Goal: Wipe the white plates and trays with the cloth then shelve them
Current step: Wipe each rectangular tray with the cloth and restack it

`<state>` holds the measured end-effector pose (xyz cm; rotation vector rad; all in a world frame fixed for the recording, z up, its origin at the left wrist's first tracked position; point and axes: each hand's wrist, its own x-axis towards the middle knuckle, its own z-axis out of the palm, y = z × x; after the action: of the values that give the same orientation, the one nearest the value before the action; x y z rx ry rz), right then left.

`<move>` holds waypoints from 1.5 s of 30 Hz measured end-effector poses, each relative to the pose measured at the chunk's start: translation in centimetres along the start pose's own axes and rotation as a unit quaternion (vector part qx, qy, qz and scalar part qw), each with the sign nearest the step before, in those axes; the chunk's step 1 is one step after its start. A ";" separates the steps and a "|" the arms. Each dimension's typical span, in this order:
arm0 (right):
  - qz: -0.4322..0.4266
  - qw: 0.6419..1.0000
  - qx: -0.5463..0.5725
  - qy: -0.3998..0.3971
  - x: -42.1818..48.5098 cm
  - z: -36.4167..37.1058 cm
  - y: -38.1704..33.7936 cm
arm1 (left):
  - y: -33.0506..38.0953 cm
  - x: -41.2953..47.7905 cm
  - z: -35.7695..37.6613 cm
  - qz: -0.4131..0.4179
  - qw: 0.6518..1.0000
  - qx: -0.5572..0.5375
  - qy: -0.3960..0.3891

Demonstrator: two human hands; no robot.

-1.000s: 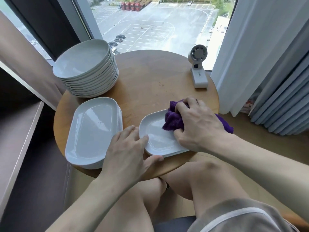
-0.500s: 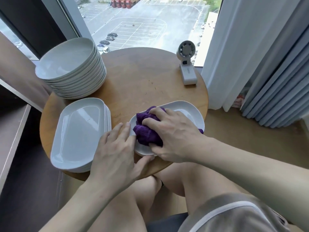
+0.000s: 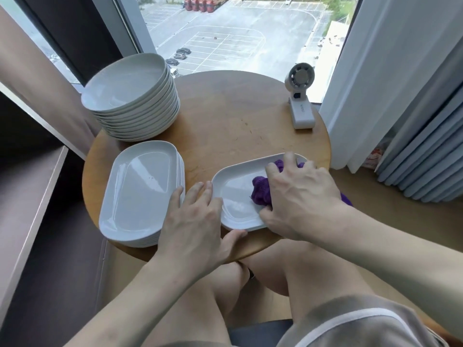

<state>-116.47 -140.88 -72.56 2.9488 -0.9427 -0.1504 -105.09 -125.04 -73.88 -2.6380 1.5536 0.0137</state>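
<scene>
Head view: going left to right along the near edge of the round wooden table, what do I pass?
Stack of white oblong trays → left hand → single white oblong tray → purple cloth → right hand.

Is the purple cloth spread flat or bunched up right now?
Bunched up: the purple cloth sits as a crumpled wad under the right hand on the tray.

wear: taupe shorts (image 3: 363, 324) | trim: white band (image 3: 345, 319) at hem | forearms (image 3: 406, 249), knees (image 3: 288, 266): bare
</scene>
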 end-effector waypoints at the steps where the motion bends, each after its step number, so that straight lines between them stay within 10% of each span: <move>1: -0.021 1.000 0.002 0.006 -0.2 -0.1 -0.3 | 0.0 0.0 0.0 0.002 1.000 -0.008 0.003; 10: -0.237 0.958 0.163 -0.001 -0.1 0.4 -0.9 | -0.2 0.3 -0.1 0.011 0.990 -0.135 0.045; 23: 0.028 0.998 0.038 0.046 2.3 1.2 2.2 | -0.8 0.2 0.1 0.021 0.994 -0.084 0.062; 45: -0.146 0.979 0.136 0.032 0.8 0.8 0.6 | -2.2 1.3 1.1 0.046 0.999 -0.016 -0.004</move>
<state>-116.23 -141.89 -73.37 3.3064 -0.5565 0.0714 -102.47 -125.02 -74.90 -2.5847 1.6847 0.0556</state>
